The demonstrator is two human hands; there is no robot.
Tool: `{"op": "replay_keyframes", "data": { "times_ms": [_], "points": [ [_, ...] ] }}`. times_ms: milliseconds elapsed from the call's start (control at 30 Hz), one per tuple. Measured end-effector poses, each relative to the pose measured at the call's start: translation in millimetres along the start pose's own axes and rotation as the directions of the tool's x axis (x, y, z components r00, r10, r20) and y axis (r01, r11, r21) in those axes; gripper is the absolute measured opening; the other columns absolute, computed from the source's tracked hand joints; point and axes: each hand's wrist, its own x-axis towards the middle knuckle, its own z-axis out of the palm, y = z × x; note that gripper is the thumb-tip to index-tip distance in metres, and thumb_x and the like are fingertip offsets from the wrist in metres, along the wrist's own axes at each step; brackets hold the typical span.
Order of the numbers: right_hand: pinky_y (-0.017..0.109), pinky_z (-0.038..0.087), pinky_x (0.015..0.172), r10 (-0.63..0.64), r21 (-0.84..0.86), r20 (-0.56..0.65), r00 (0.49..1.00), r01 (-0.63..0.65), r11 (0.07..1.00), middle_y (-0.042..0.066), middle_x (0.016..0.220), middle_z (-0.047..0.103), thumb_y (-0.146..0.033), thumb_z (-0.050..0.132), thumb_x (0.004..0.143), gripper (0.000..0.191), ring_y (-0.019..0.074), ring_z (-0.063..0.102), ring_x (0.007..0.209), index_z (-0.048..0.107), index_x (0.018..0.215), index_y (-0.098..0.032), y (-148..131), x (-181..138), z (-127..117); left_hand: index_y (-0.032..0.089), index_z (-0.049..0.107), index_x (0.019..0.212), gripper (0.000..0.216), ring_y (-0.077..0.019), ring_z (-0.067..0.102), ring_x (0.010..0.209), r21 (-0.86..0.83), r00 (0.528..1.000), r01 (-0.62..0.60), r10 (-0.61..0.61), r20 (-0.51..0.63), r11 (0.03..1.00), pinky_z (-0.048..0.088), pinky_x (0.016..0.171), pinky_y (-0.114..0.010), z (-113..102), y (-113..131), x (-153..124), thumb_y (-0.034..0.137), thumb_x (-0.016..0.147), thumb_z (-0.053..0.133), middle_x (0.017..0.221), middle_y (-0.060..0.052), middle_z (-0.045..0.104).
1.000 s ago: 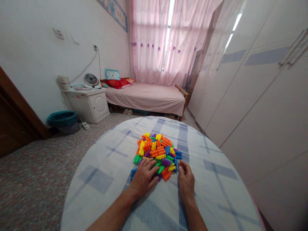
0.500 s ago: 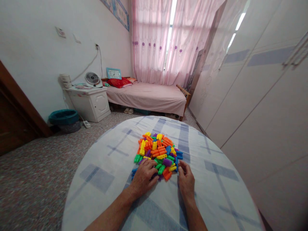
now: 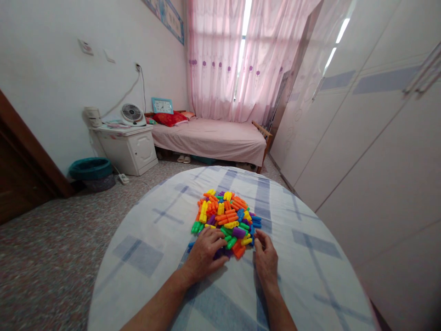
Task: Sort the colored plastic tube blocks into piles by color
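A heap of bullet-shaped plastic toy pieces (image 3: 226,217) in orange, yellow, green, blue and purple lies on the round table. My left hand (image 3: 206,250) rests at the heap's near left edge, its fingers over the pieces and its thumb spread away; it covers part of a purple piece (image 3: 222,253). At the near right edge is my right hand (image 3: 266,255), fingers loosely bent with the thumb apart, close to a blue piece (image 3: 252,234). Nothing shows lifted in either hand. An orange piece (image 3: 238,248) lies between the hands.
A white and blue checked cloth (image 3: 144,294) covers the table. Behind it stands a bed (image 3: 213,138) with a pink sheet. On the left are a white cabinet (image 3: 143,151) with a fan (image 3: 132,114) and a bin (image 3: 91,170). Wardrobe doors (image 3: 372,174) line the right side.
My left thumb has moved a little away from its fingers, and more of the purple piece shows beneath. The right hand stays almost where it was.
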Motion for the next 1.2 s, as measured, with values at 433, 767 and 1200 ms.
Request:
{"op": "replay_keyframes", "data": {
  "times_ms": [433,767,1200],
  "points": [
    [0.036,0.043,0.090,-0.025,-0.026,-0.004,1.000,0.025,0.999,0.010,0.108,0.065,-0.041,0.046,0.075,0.042,0.0235,0.060,0.098,0.060,0.107,-0.016,-2,0,-1,0.025,0.061,0.099,0.022,-0.0197,0.055,0.092,0.105,0.999,-0.042,0.041,0.004,0.994,0.037,0.094,-0.042,12,-5,1,0.020,0.078,0.062,0.092,-0.002,0.065],
    [0.035,0.045,0.086,-0.034,-0.005,-0.008,0.999,0.034,0.999,0.010,0.104,0.067,-0.039,0.048,0.075,0.040,0.0235,0.062,0.095,0.061,0.105,-0.016,-6,-2,-1,0.021,0.062,0.096,0.016,-0.0189,0.059,0.092,-0.154,0.965,0.073,-0.109,-0.238,0.985,0.045,0.089,-0.038,5,-7,1,0.019,0.081,0.057,0.091,-0.005,0.067],
    [0.034,0.045,0.087,-0.037,0.034,0.012,0.999,0.037,0.999,0.008,0.105,0.068,-0.038,0.048,0.075,0.038,0.0227,0.063,0.097,0.062,0.105,-0.018,-1,-1,1,0.019,0.063,0.103,0.024,-0.0157,0.062,0.084,-0.310,0.904,0.305,-0.376,-0.201,0.900,0.049,0.080,-0.030,-3,-19,67,0.028,0.082,0.057,0.091,-0.003,0.067]
  ]
}}
